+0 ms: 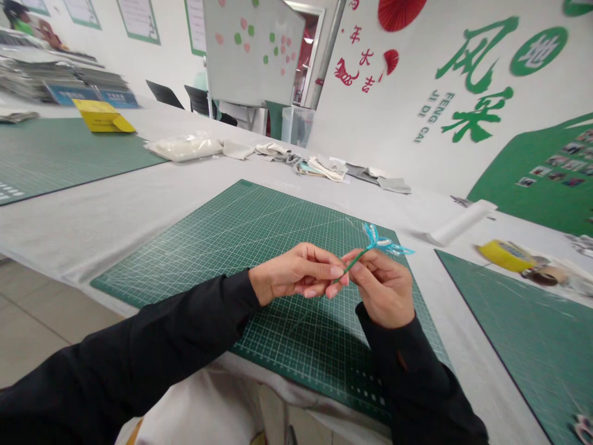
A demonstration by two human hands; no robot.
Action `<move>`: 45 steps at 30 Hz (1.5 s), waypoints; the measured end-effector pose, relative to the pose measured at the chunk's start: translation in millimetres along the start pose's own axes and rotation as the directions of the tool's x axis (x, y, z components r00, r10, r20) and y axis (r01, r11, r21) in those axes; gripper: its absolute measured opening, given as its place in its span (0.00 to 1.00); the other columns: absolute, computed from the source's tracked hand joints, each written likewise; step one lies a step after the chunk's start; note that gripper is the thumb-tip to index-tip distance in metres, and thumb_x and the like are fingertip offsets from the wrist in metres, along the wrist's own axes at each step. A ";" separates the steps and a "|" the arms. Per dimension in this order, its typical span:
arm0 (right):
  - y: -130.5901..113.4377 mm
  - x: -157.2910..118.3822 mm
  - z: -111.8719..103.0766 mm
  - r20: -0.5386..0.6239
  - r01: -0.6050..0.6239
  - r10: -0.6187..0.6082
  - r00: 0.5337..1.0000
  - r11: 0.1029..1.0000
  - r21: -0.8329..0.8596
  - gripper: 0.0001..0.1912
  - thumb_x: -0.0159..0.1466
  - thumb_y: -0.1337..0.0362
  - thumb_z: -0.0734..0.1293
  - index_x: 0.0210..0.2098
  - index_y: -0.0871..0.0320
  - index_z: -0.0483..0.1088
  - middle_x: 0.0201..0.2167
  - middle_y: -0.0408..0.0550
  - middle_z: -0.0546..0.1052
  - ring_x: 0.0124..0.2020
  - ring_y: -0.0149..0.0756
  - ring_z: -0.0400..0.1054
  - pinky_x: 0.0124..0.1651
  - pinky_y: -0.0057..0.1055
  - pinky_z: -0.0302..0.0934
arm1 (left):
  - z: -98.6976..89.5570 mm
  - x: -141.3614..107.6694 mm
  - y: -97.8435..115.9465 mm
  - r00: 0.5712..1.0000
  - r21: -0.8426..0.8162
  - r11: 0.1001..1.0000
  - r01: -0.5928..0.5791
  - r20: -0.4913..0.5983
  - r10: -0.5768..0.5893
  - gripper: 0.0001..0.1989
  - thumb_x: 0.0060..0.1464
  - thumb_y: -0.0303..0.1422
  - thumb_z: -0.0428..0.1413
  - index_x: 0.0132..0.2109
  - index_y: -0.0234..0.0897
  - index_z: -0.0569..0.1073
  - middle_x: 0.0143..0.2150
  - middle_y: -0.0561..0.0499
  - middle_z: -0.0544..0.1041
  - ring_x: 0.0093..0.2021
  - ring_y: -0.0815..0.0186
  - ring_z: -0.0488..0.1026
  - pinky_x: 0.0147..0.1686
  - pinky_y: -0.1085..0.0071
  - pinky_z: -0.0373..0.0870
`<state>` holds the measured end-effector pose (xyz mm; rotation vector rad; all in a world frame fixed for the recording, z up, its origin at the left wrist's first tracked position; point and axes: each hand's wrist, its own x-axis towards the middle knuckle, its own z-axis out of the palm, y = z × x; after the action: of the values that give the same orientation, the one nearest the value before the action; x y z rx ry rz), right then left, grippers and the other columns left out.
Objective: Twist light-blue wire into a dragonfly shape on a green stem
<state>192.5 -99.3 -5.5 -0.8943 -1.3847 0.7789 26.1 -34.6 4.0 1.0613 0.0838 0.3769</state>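
An artificial flower (pixel 382 242) with light-blue petals and pearl-like white beads is held above a green cutting mat (pixel 194 247). Its thin green stem slants down to the left between my hands. My left hand (pixel 303 271) pinches the lower end of the stem between thumb and fingers. Closer to the petals, my right hand (pixel 382 284) has its thumb and fingers closed on the same stem. The two hands meet at the fingertips, and part of the stem is hidden there.
More cutting mats lie left (pixel 55 148) and right (pixel 523 334). Scissors (pixel 584 428) rest at the lower right. Yellow tape (pixel 506 255), a white roll (pixel 463 222), a clear plastic bag (pixel 185 147), fabric scraps (pixel 324 168) and a yellow box (pixel 102 116) line the table.
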 end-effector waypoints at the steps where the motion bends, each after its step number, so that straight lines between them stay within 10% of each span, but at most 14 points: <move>1: 0.3 -0.2 -0.7 -0.001 0.012 -0.012 1.000 1.000 -0.008 0.07 0.60 0.67 0.68 0.38 0.54 0.76 0.29 0.45 0.78 0.30 0.33 0.73 0.33 0.30 0.66 | -0.2 0.0 -0.2 1.000 -0.004 1.000 -0.002 0.007 0.002 0.09 0.51 0.33 0.59 0.33 0.27 0.75 0.23 0.51 0.74 0.14 0.80 0.63 0.11 0.84 0.50; 26: -5.8 1.9 -8.0 0.229 0.001 -0.001 0.974 1.000 -0.001 0.07 0.61 0.65 0.67 0.37 0.53 0.77 0.28 0.46 0.76 0.26 0.30 0.68 0.27 0.29 0.63 | 4.2 -2.0 3.3 0.985 -0.001 0.993 0.115 0.131 -0.114 0.10 0.50 0.32 0.59 0.27 0.28 0.71 0.21 0.52 0.72 0.11 0.79 0.60 0.09 0.83 0.51; 45: -1.6 -0.9 -14.0 0.118 -0.056 0.059 0.991 0.998 -0.034 0.04 0.56 0.64 0.70 0.33 0.55 0.77 0.26 0.45 0.77 0.26 0.32 0.69 0.27 0.30 0.63 | -0.4 -2.8 1.5 0.988 0.058 0.994 0.088 0.124 -0.095 0.09 0.52 0.33 0.57 0.32 0.29 0.73 0.22 0.52 0.72 0.12 0.79 0.60 0.08 0.82 0.46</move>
<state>206.3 -101.8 -4.1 -0.9273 -1.4835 0.8685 23.0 -34.7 4.8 1.1265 0.0290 0.2247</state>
